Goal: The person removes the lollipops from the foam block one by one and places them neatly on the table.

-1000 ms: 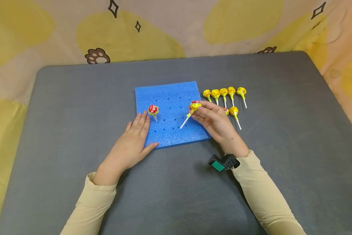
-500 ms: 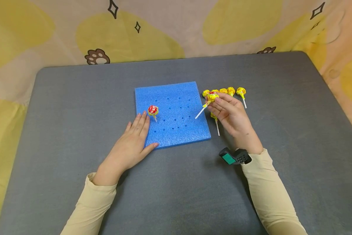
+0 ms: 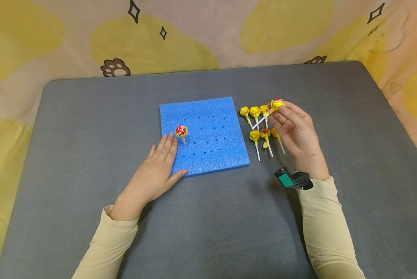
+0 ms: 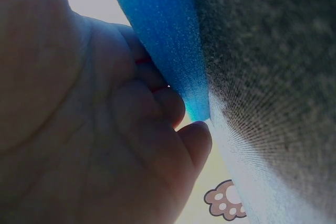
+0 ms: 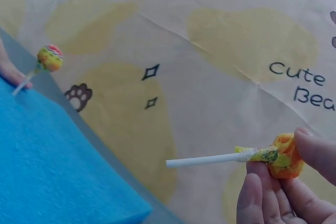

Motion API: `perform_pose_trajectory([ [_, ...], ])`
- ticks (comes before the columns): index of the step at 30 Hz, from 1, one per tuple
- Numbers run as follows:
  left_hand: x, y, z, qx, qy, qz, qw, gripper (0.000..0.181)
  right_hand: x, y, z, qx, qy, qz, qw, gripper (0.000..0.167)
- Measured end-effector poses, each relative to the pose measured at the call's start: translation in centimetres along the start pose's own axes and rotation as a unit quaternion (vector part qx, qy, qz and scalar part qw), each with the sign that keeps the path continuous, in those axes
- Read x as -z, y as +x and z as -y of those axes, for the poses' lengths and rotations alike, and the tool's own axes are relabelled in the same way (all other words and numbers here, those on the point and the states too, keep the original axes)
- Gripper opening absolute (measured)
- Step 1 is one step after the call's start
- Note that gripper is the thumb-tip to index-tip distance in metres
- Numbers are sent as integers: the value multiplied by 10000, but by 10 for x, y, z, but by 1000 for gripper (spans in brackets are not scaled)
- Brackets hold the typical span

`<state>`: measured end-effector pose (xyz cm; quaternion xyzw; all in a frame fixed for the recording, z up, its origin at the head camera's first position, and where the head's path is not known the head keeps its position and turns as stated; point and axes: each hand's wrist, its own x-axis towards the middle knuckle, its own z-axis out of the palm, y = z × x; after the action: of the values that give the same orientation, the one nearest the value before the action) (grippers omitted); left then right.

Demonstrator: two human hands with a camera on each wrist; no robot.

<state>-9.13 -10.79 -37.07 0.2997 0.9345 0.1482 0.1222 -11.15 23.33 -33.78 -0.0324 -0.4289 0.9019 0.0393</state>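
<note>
My right hand [image 3: 297,128] pinches a yellow-wrapped lollipop [image 3: 277,104] by its candy head, above the right part of the lollipop group. In the right wrist view that lollipop [image 5: 286,156] has its white stick pointing left. My left hand [image 3: 152,170] lies with straight fingers on the left edge of a blue foam board [image 3: 211,164], thumb at the front edge. One lollipop [image 3: 181,131] with a red top stands upright in the board near the left fingertips. Small holes in rows dot the board. The left wrist view shows the palm [image 4: 94,108] against the foam's side [image 4: 168,40].
Right of the board, several yellow lollipops [image 3: 254,112] lie in two rows on the grey table [image 3: 208,224], sticks toward me. The right hand covers part of the group. A patterned cloth [image 3: 194,38] hangs behind the table.
My right hand has carried its lollipop from above the board to the right and away from me, over the lying lollipops. The left hand and the board have stayed put.
</note>
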Motion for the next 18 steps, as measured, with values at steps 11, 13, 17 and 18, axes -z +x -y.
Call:
perform_pose_trajectory([
  [11,-1,-1,0,22,-35,-11,10000,80,17,1,24,-101,227,-224,9994,11],
  [13,-1,-1,0,20,-41,0,10000,80,21,1,29,-91,207,-325,9992,11],
  [17,-1,-1,0,-2,-27,1,10000,81,31,1,40,-96,259,-479,9985,11],
  [18,-1,-1,0,-3,-21,-5,10000,81,34,1,42,-122,194,-529,9983,11],
])
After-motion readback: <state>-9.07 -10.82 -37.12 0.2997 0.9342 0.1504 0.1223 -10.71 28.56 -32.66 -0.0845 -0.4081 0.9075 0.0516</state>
